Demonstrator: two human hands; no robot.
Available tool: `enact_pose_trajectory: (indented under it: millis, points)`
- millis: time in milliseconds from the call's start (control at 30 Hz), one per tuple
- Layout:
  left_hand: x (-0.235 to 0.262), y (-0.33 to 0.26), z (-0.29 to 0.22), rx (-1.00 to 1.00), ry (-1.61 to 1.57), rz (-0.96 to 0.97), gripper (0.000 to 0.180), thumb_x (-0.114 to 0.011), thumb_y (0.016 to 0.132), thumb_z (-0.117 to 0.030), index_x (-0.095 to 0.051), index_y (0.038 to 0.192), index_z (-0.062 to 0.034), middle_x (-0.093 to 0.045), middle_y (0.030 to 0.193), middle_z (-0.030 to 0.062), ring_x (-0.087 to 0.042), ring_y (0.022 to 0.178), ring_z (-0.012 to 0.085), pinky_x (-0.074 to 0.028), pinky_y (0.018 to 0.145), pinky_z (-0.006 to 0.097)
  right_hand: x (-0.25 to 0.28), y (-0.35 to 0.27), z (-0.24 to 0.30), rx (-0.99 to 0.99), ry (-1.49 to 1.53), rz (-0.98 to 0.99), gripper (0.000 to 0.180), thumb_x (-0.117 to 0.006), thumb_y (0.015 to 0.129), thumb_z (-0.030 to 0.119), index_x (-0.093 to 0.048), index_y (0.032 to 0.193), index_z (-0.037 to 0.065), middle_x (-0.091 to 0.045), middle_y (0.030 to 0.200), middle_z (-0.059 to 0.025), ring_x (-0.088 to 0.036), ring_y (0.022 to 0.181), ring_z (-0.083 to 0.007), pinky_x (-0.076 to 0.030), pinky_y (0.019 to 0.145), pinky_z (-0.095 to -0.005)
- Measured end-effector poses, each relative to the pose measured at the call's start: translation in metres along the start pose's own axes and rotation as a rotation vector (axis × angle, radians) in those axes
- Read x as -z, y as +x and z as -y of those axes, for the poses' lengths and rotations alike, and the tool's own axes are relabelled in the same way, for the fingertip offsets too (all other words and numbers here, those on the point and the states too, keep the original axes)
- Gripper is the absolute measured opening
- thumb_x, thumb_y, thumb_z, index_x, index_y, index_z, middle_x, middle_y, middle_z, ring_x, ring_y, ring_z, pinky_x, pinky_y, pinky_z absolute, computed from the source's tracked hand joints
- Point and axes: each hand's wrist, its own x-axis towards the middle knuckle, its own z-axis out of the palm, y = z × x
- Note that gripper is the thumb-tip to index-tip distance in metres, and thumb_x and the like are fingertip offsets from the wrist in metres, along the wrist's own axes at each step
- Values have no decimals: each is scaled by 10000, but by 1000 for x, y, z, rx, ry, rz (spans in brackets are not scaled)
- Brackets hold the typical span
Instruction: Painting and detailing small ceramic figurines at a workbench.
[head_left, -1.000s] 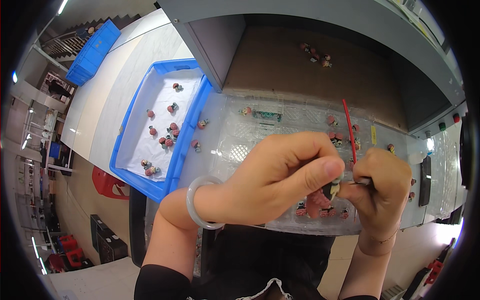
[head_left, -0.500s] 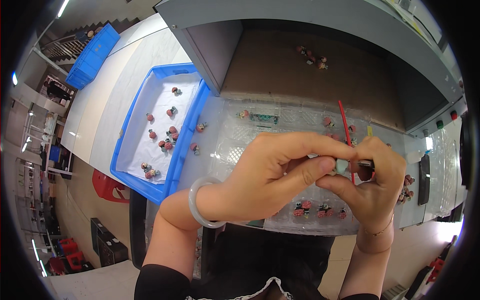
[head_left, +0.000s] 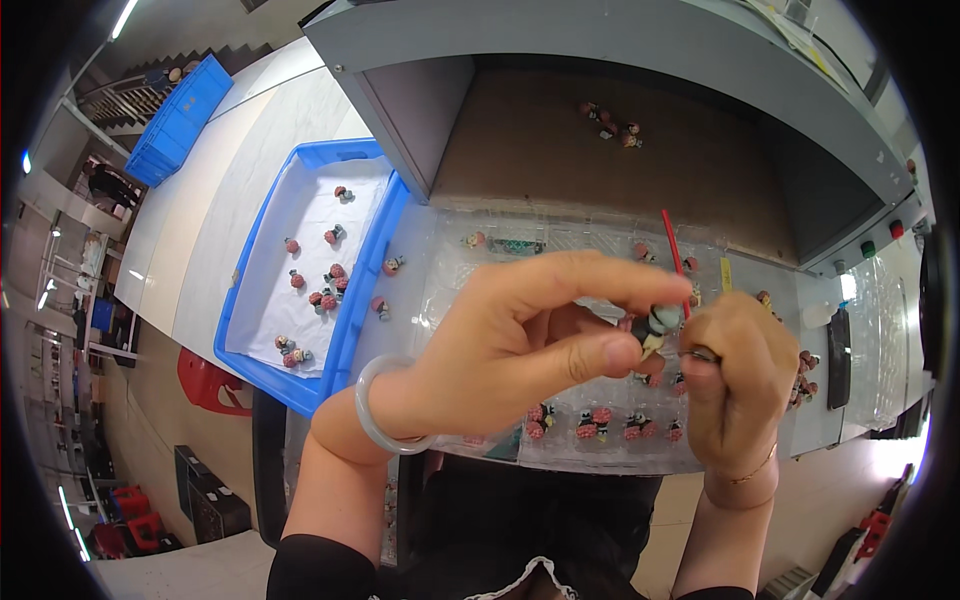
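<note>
Between the thumb and fingers of my left hand (head_left: 520, 340), a small painted figurine (head_left: 655, 330) is pinched, with pale grey-green, dark and pinkish parts. Close to its right, my right hand (head_left: 742, 375) is curled closed with the knuckles up. A small dark shiny piece shows between its fingers, too little of it to name. Behind the hands runs a thin red stick (head_left: 672, 245), its lower end hidden. Beneath them, clear plastic trays (head_left: 440, 260) carry several pink and dark figurines (head_left: 600, 420).
To the left, a blue bin (head_left: 230, 315) lined with white sheet holds several figurines. A grey open-fronted cabinet (head_left: 390, 130) stands at the back, with more figurines (head_left: 610, 125) inside. A black flat object (head_left: 839, 360) and another figurine cluster (head_left: 803, 378) lie at the right.
My hands have drawn slightly apart. The figurine is turned and shows more of itself in my left hand. My right fingers have curled in and rolled over. The whole view has shifted a little.
</note>
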Motion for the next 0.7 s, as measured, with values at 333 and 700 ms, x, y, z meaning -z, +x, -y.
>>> enact_pose_trajectory:
  millis: [333, 700]
  points:
    - [0, -4, -6, -159, 354, 82, 476, -749, 510, -6, -588, 957, 23, -517, 781, 62, -519, 661, 106, -446, 583, 184, 3, -2, 7, -82, -8, 71, 304, -686, 582, 271, -457, 581, 70, -370, 488, -44, -384, 417, -210, -286, 388, -298]
    - [-1, -5, -8, -239, 518, 67, 484, -765, 456, -3, -617, 917, 1, -515, 705, 29, -494, 611, 98, -402, 522, 184, 2, -2, 9, -100, -63, 114, 332, -674, 580, 277, -413, 552, 74, -321, 480, -43, -346, 405, -203, -257, 379, -305]
